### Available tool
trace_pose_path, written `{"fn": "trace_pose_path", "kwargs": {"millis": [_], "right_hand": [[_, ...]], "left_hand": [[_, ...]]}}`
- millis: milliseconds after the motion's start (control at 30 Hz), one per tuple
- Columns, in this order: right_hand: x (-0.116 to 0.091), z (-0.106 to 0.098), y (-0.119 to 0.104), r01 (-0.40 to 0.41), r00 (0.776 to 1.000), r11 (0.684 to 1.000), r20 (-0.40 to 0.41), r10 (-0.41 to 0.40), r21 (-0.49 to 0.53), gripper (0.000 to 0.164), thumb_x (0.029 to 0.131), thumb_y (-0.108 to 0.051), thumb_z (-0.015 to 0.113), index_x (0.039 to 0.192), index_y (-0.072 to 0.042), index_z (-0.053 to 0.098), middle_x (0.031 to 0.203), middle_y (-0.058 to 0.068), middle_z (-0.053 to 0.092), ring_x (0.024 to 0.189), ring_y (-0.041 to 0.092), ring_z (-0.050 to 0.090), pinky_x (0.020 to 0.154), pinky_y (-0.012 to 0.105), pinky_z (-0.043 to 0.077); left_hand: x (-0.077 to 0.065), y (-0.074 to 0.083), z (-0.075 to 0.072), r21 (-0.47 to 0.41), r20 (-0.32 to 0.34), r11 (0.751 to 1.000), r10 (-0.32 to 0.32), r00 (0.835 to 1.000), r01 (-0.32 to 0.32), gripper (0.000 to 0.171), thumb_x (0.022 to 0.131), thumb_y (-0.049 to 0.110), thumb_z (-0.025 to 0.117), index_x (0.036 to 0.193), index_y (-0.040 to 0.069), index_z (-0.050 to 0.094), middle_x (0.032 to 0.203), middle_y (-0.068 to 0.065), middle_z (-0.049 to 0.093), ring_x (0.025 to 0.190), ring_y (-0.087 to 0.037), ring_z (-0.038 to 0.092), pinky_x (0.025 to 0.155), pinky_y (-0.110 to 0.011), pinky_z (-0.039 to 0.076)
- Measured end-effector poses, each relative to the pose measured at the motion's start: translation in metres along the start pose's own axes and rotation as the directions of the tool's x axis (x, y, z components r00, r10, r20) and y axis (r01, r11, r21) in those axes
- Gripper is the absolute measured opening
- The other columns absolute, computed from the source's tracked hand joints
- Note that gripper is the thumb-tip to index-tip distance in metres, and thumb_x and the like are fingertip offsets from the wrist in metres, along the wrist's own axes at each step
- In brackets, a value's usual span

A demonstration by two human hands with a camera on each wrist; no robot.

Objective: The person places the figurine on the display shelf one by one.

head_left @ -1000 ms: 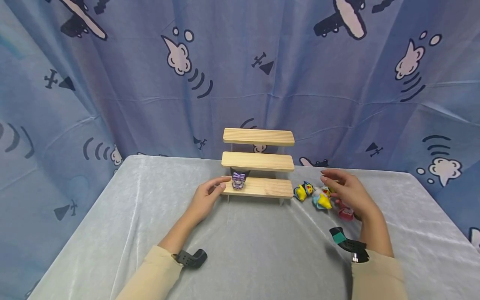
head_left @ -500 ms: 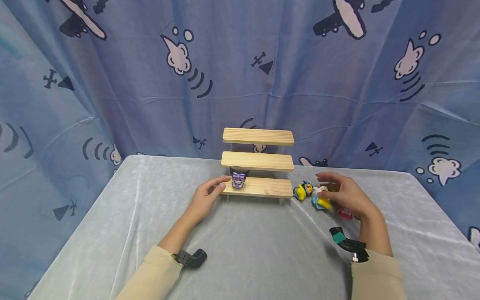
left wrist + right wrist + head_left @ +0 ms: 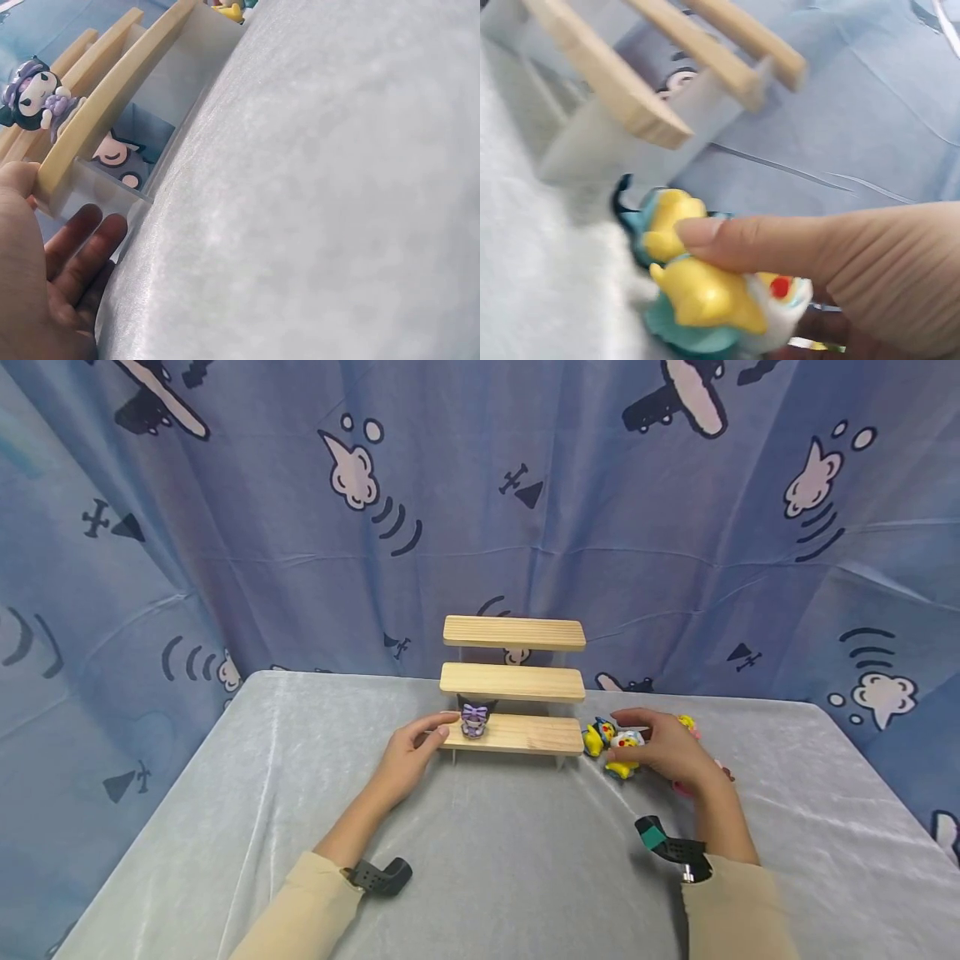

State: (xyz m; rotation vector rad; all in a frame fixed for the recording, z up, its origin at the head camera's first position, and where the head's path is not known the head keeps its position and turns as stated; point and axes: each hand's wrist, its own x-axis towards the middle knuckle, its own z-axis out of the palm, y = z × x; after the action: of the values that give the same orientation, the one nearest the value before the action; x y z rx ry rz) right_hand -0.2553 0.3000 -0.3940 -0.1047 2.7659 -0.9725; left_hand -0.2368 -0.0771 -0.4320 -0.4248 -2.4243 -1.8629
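Nearest in my head view, over the pale grey tabletop (image 3: 525, 860), I see the right hand (image 3: 671, 753), fingers pinching a white-and-yellow figurine (image 3: 705, 292) right of the stand; I can't tell whether it's lifted. The left hand (image 3: 408, 758), fingers loosely spread, touches the left end of the lowest board on the wooden stand (image 3: 534, 737). A purple-bowed figurine (image 3: 474, 720) sits there. Just beyond the held one is a blue-and-yellow figurine (image 3: 597, 737). Farthest hangs a blue curtain (image 3: 660, 635).

Near the far edge of the grey-draped table (image 3: 517, 877) stands a three-tier shelf (image 3: 513, 682), a purple figurine (image 3: 474, 722) on its lowest board (image 3: 536, 734). Beside its right end lies a yellow-and-blue figurine (image 3: 592, 742).
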Motion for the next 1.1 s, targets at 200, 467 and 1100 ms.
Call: {"fn": "trace_pose_path", "kwargs": {"millis": [200, 467, 1100], "right_hand": [[0.006, 0.012, 0.0, 0.065, 0.998, 0.998, -0.02, -0.065, 0.016, 0.079, 0.081, -0.041, 0.084, 0.143, -0.003, 0.054, 0.143, 0.025, 0.056, 0.134, 0.045, 0.048, 0.109, 0.067, 0.036], [0.0, 0.004, 0.006, 0.024, 0.999, 0.999, 0.04, -0.025, 0.023, 0.082, 0.085, -0.045, 0.08, 0.149, -0.006, 0.047, 0.152, 0.024, 0.048, 0.138, 0.049, 0.042, 0.109, 0.066, 0.038], [-0.01, -0.009, -0.001, -0.023, 0.998, 0.998, 0.057, 0.027, -0.062, 0.083, 0.08, -0.046, 0.084, 0.147, -0.008, 0.052, 0.144, 0.03, 0.053, 0.13, 0.049, 0.051, 0.102, 0.063, 0.046]], "left_hand": [[0.0, -0.001, 0.0, -0.002, 0.007, 1.0, 0.0, 1.0, 0.0, 0.031, 0.104, 0.014, 0.055, 0.132, 0.002, 0.066, 0.143, -0.015, 0.061, 0.134, -0.032, 0.056, 0.106, -0.045, 0.047], [0.001, 0.001, -0.001, 0.011, 0.011, 1.0, 0.003, 1.0, -0.003, 0.031, 0.105, 0.015, 0.055, 0.132, 0.004, 0.066, 0.143, -0.015, 0.061, 0.132, -0.032, 0.057, 0.104, -0.047, 0.047], [-0.001, 0.002, -0.002, 0.004, 0.009, 1.0, 0.013, 1.0, -0.013, 0.032, 0.104, 0.014, 0.055, 0.131, 0.002, 0.066, 0.142, -0.016, 0.062, 0.132, -0.033, 0.057, 0.104, -0.046, 0.047]]}}
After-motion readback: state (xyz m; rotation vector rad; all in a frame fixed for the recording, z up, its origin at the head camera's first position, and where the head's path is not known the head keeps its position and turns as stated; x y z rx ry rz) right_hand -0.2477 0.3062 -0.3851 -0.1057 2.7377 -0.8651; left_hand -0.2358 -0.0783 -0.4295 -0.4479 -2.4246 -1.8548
